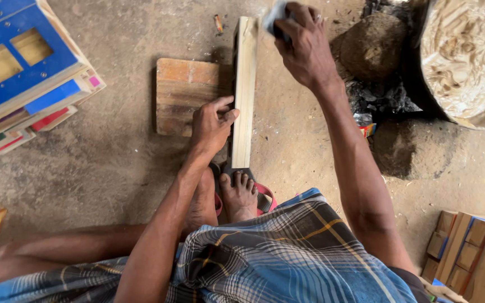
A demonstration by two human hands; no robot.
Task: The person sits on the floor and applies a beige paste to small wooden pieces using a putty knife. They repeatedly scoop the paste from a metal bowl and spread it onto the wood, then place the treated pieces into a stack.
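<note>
I see a pale bare wood plank (245,90), matt. Reddish wood board (183,95) looks worn. Dusty rough concrete floor (96,163).

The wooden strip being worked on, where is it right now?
Head view, upper centre: the wooden strip stands on edge beside the brick, steadied by the left hand.

Not much packaging here, just one small crumpled wrapper scrap (367,129) on the dirt floor, right at the edge of the dark ash pile. It's got red, yellow and a bit of blue. No labels, signs or screens anywhere.
</note>
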